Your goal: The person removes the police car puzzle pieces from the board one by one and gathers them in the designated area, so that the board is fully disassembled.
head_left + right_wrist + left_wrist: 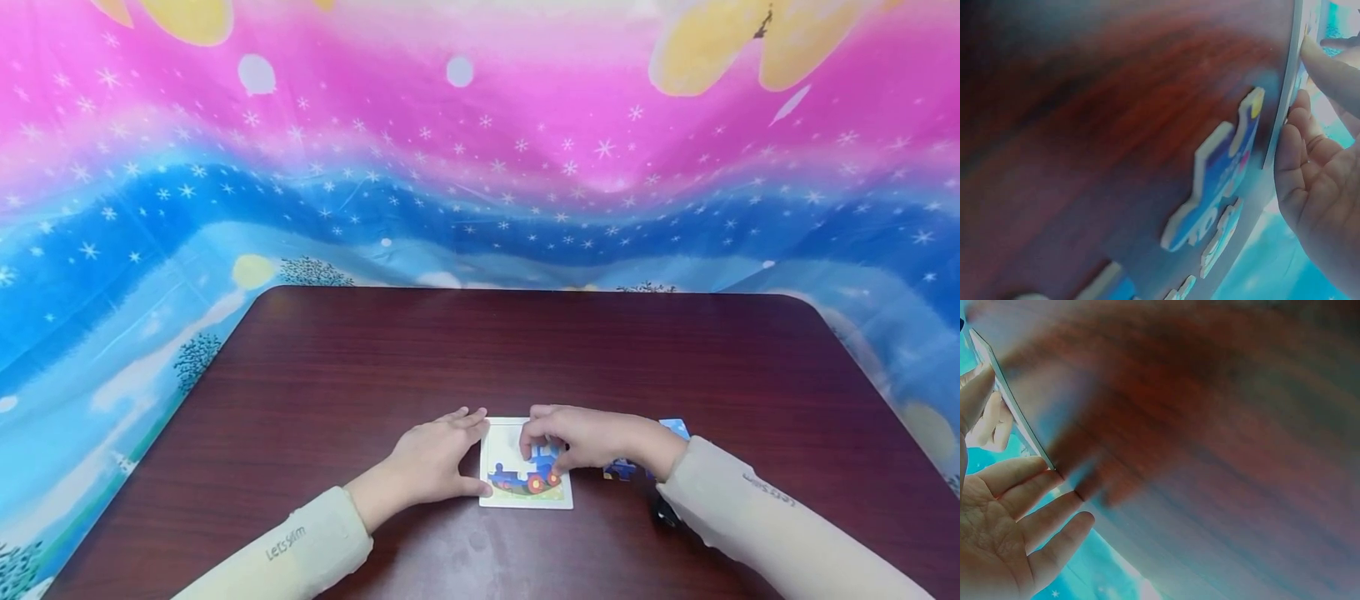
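Note:
A square puzzle board [566, 502] with a pale border lies near the table's front, showing a blue train with red wheels. My left hand [433, 454] steadies its left side, thumb at the lower corner and fingertips at the upper one. In the left wrist view the fingers of the left hand [1016, 519] are fairly straight against the board's edge [1019, 412]. My right hand [588, 435] reaches over the board from the right, fingers bent, with thumb and forefinger on either side of a blue puzzle piece [543, 454]. The right palm partly hides the picture.
Loose puzzle pieces [1216, 175] lie on the table right of the board, several of them partly under the right wrist in the head view. A small black object [664, 512] shows beside the right sleeve. A patterned cloth [480, 167] hangs behind the dark wooden table [450, 350].

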Demonstrator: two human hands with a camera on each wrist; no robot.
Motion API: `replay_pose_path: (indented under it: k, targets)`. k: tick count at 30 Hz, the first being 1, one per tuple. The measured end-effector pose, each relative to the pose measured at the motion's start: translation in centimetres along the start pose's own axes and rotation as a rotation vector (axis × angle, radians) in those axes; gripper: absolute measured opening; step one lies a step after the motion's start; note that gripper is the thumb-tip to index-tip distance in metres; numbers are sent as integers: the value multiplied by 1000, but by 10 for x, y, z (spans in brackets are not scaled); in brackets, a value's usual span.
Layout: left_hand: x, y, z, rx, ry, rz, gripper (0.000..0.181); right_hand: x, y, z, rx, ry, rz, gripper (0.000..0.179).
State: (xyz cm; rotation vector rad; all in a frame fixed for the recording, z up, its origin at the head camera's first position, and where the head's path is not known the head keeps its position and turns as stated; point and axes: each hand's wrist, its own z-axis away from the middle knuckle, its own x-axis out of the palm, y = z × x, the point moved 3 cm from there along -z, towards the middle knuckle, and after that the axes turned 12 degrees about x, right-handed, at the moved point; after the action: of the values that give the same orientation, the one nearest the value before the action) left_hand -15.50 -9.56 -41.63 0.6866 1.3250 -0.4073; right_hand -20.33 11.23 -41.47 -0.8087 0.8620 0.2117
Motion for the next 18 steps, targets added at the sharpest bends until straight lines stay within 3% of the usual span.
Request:
replay_pose_path:
  k: [18]
  targets:
    - [-1,1,0,3,2,-7,86,2,1,3,15,-5,-51,35]
